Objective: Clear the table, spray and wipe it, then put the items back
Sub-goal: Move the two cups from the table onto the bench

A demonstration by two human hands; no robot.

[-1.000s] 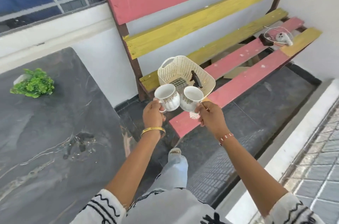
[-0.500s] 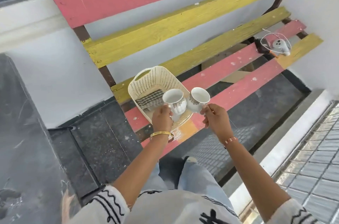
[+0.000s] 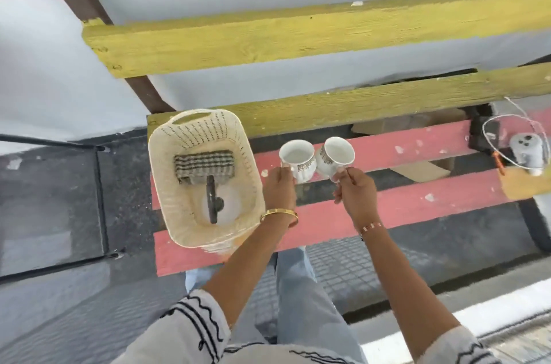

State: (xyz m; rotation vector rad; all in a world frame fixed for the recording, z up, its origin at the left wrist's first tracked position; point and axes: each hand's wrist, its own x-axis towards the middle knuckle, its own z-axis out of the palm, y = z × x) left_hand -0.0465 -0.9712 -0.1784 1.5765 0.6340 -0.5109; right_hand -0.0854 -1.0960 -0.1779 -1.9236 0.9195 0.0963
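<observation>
Two white cups with a gold band are shown held side by side above the pink slats of the desk (image 3: 417, 152), rims up and nearly touching. The left cup (image 3: 298, 159) is clamped at its near side by the left hand (image 3: 280, 187), fingers curled round it; the right cup (image 3: 337, 156) is pinched at its handle by the right hand (image 3: 354, 189). Each cup lies just beyond its grip, away from the body, tilted slightly toward the other. Immediately to the left stands a cream basket (image 3: 247, 155) containing a striped cloth (image 3: 204, 165) and a spray bottle (image 3: 217, 202); the left hand is nearer to it. It is judged that the cups are to be set down on the slat directly beneath, with clearing under way.
</observation>
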